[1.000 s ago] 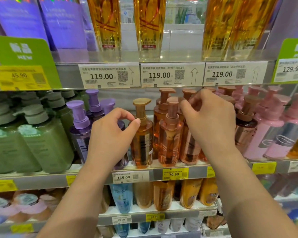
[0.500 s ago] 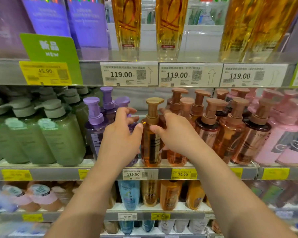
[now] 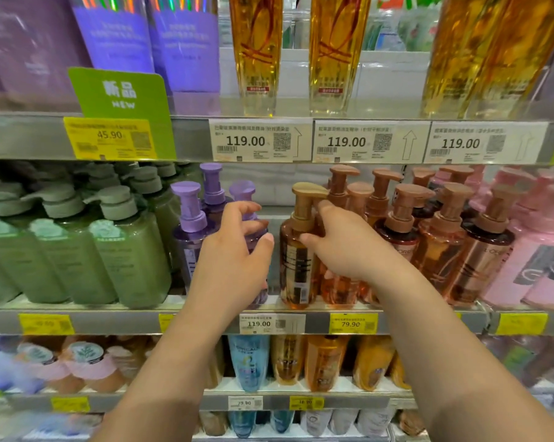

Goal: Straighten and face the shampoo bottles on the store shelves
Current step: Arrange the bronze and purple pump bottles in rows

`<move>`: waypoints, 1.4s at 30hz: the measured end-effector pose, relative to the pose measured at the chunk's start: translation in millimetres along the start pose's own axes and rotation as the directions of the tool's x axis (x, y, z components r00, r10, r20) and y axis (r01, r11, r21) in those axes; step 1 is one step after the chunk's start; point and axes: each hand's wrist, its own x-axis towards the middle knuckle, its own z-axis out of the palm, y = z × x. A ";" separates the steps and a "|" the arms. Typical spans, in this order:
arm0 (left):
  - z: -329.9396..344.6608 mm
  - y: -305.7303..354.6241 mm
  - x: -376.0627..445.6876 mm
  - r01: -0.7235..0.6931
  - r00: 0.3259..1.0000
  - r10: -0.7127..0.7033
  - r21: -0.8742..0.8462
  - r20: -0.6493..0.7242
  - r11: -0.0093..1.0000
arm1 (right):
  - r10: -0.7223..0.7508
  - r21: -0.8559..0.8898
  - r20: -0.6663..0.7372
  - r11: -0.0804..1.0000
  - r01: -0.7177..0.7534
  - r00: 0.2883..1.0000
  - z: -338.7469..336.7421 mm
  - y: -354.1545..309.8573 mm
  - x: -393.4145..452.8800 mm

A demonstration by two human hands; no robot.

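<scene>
On the middle shelf (image 3: 205,323), at its near edge, the gold-capped amber pump bottle (image 3: 296,260) stands upright just right of the purple pump bottles (image 3: 191,237) and left of the copper-capped bottles (image 3: 403,231). Half a second ago both hands flanked this bottle, the left thumb touching its left side; now the left hand (image 3: 234,260) has drawn away left, fingers loosely curled and holding nothing, in front of a purple bottle, with a gap between it and the amber one. The right hand (image 3: 346,247) stays on the amber bottle, thumb on its front shoulder and fingers curled round the neck under the pump. The 119.00 price tag (image 3: 271,323) sits just below.
</scene>
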 end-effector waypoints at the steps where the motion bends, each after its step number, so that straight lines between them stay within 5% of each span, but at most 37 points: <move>1: 0.9 0.4 -0.8 -0.002 1.000 0.002 0.000 0.013 1.000 | 0.004 -0.004 -0.013 1.000 -0.004 1.000 1.3 0.1 1.0; 8: 0.3 1.6 2.8 -0.006 0.999 0.007 -0.037 0.042 0.999 | -0.044 -0.201 -0.312 0.979 -0.020 0.949 31.2 -2.1 -1.2; 15: 2.4 1.7 7.9 -0.007 0.996 0.008 -0.011 0.091 1.000 | 0.020 0.048 -0.090 0.999 -0.015 0.996 18.7 7.0 -4.6; 21: 3.4 6.9 8.6 0.010 0.994 -0.006 -0.033 0.107 0.999 | -0.006 -0.079 -0.330 0.997 -0.022 0.944 35.0 2.1 -7.0; 28: 2.8 6.7 10.1 0.039 0.992 -0.034 -0.036 0.122 0.999 | 0.028 0.137 -0.099 0.991 -0.014 0.995 25.1 12.8 -15.2; 30: 3.5 7.7 9.6 0.038 0.991 -0.031 -0.055 0.131 0.998 | 0.039 0.179 -0.151 0.984 -0.011 0.988 26.8 13.7 -15.4; 33: 5.0 8.8 9.9 0.043 0.989 -0.031 -0.084 0.144 0.996 | -0.015 -0.011 -0.355 1.000 0.012 0.935 40.3 12.5 -15.5; 36: 5.3 9.1 10.7 0.054 0.990 -0.040 -0.098 0.138 0.994 | -0.024 -0.146 -0.406 0.988 -0.039 0.913 45.1 9.2 -16.2; 39: 4.6 9.7 10.6 0.062 0.988 -0.050 -0.079 0.145 0.995 | -0.034 -0.091 -0.339 0.996 0.004 0.940 28.0 14.0 -11.4; 42: 4.2 10.2 9.4 0.060 0.987 -0.052 -0.048 0.154 0.997 | -0.040 0.022 -0.083 0.999 0.042 0.996 12.2 11.4 -6.5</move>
